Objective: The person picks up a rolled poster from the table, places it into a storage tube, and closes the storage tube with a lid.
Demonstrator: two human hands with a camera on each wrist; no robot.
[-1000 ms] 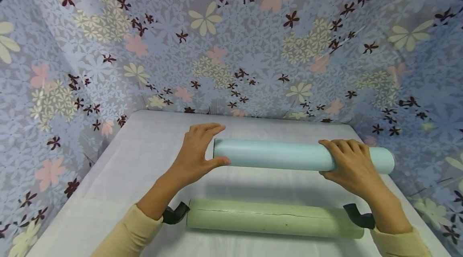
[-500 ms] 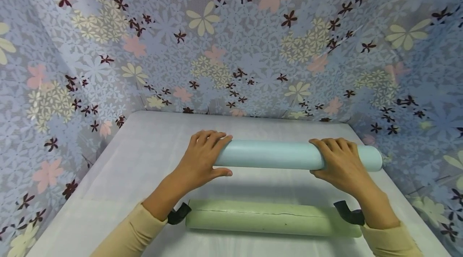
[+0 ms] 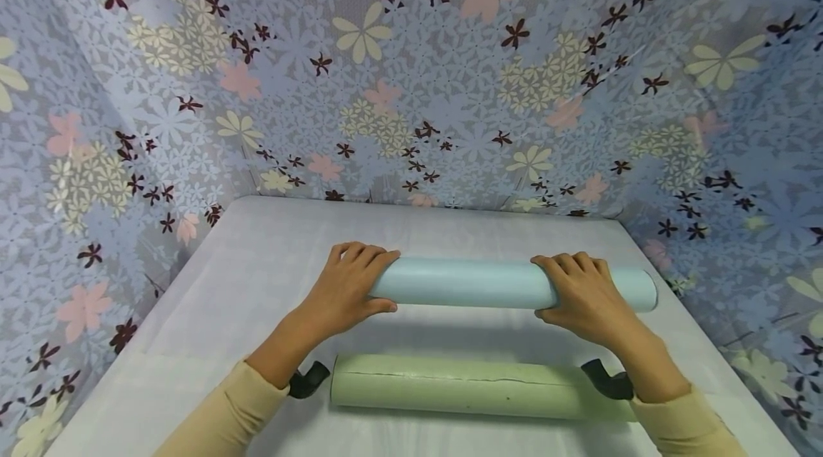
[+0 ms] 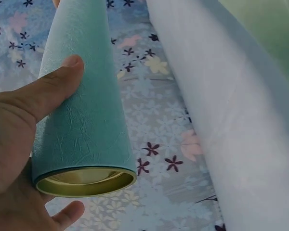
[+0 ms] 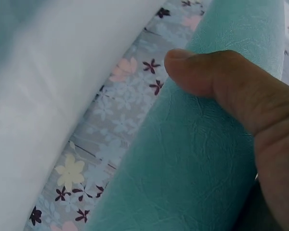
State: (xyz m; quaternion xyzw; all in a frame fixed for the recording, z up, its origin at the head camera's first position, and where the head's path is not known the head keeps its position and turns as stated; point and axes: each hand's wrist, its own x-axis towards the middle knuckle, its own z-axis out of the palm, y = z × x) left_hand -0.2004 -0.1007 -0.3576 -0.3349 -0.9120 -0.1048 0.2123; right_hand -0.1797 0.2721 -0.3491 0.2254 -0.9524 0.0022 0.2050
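Note:
A light blue tube [image 3: 463,283] with a leathery skin is held level above the white table. In the left wrist view its end shows a gold-coloured metal rim [image 4: 86,189]. My left hand [image 3: 343,293] grips the tube's left end, thumb on the near side and fingers over the top. Towards the right end, my right hand [image 3: 588,296] grips it the same way, with a short length sticking out beyond. Its thumb [image 5: 202,72] lies along the tube in the right wrist view. The fingers' undersides are hidden.
A pale green roll [image 3: 482,387] with a lengthwise seam lies on the white table [image 3: 193,343], nearer than the tube. Black wrist mounts [image 3: 310,380] overlap its ends. Flowered cloth [image 3: 411,71] hangs behind and at both sides.
The tube has moved left and slightly towards me, carried by my right hand. My left hand, first spread beside the tube's left end, has closed around it.

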